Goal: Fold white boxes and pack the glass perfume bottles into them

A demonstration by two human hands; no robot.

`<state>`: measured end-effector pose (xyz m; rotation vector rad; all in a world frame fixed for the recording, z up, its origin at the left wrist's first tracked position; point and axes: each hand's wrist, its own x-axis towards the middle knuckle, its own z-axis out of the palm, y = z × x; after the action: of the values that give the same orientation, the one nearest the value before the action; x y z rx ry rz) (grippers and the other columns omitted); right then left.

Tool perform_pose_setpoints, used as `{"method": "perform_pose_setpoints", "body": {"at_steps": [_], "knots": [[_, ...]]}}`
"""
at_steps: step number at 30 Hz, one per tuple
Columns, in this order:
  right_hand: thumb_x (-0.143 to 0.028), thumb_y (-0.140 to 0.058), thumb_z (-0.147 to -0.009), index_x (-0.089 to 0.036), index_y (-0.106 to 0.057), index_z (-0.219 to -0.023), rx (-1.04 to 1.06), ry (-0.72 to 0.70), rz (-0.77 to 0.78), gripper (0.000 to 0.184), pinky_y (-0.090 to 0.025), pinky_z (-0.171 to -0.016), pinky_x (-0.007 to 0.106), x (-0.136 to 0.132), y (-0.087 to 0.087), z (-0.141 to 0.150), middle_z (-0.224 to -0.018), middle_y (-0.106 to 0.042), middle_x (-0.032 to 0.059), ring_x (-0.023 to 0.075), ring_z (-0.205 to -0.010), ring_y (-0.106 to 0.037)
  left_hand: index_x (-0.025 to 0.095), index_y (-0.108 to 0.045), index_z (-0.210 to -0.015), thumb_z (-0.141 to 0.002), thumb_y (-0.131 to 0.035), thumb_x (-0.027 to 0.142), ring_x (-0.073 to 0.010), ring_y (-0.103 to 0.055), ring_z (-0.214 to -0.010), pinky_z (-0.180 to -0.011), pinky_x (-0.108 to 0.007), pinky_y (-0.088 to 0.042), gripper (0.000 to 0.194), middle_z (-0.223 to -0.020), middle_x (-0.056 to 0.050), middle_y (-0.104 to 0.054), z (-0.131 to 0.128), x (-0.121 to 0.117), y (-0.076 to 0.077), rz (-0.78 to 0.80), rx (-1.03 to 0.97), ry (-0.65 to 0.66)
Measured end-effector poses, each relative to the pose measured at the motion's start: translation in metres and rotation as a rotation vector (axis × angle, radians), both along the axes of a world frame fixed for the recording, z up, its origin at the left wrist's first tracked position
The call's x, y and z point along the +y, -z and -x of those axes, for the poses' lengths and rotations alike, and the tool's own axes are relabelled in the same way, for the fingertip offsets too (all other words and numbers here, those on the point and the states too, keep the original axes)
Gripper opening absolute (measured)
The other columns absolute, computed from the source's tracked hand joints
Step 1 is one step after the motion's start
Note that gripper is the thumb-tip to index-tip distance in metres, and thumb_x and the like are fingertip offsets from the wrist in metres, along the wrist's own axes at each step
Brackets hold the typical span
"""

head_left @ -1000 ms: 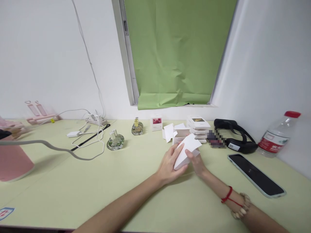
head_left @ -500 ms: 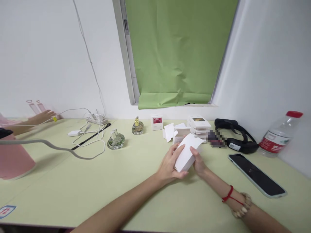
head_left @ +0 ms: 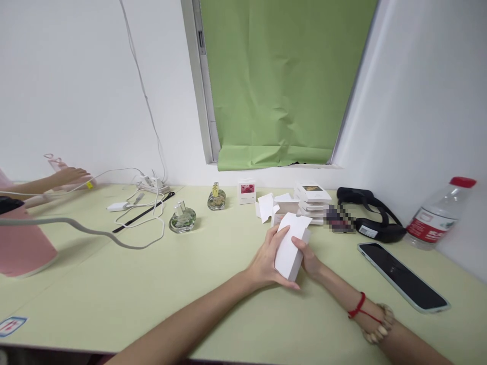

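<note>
A small white carton [head_left: 291, 247] with an open top flap is held just above the pale green table [head_left: 152, 294]. My left hand [head_left: 268, 261] wraps its left side and underside, fingers closed on it. My right hand [head_left: 308, 256] grips its right side; the wrist wears a red string and a bead bracelet. Just behind the carton lie opened white cartons [head_left: 276, 205] and a stack of flat boxes [head_left: 312, 198].
Two glass perfume bottles [head_left: 182, 219] [head_left: 216, 198] and a small pink-printed box [head_left: 246, 191] stand further back. A phone [head_left: 403, 276], a black strap device [head_left: 371, 220] and a water bottle [head_left: 437, 215] lie right. Cables [head_left: 133, 213] and another person's hand [head_left: 70, 175] are at left.
The carton has been turned more upright and lowered a little between my hands. The other person's hand at far left has reached further in towards the wall.
</note>
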<state>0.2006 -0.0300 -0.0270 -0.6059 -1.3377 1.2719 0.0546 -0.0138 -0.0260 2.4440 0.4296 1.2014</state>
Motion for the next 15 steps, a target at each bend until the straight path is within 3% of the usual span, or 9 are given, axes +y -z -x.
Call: {"method": "perform_pose_setpoints", "body": {"at_steps": [6, 11, 15], "knots": [[-0.058, -0.053, -0.072, -0.018, -0.025, -0.136, -0.105, 0.033, 0.091, 0.08, -0.04, -0.09, 0.042, -0.002, -0.004, -0.002, -0.121, -0.046, 0.0136, 0.0282, -0.111, -0.046, 0.021, -0.014, -0.14, -0.049, -0.071, 0.065, -0.0266, -0.02, -0.127, -0.104, -0.042, -0.029, 0.117, -0.134, -0.014, -0.023, -0.002, 0.0, 0.0, -0.041, 0.003, -0.025], [-0.058, -0.053, -0.072, -0.018, -0.039, -0.129, -0.232, 0.064, -0.097, 0.071, -0.029, -0.101, 0.041, -0.007, -0.014, 0.001, -0.117, -0.049, 0.0119, 0.0254, -0.117, -0.039, 0.019, -0.011, -0.141, -0.048, -0.072, 0.065, -0.0271, -0.021, -0.126, -0.104, -0.042, -0.03, 0.12, -0.135, -0.014, -0.023, -0.004, -0.001, 0.001, -0.085, 0.029, -0.038], [-0.06, -0.053, -0.07, -0.017, -0.04, -0.128, -0.243, 0.099, -0.084, 0.073, -0.031, -0.099, 0.044, -0.008, -0.016, 0.002, -0.115, -0.05, 0.0128, 0.0277, -0.116, -0.039, 0.02, -0.01, -0.14, -0.05, -0.071, 0.065, -0.0275, -0.021, -0.126, -0.104, -0.042, -0.03, 0.118, -0.134, -0.015, -0.023, -0.003, -0.001, 0.0, -0.089, 0.013, -0.053]]}}
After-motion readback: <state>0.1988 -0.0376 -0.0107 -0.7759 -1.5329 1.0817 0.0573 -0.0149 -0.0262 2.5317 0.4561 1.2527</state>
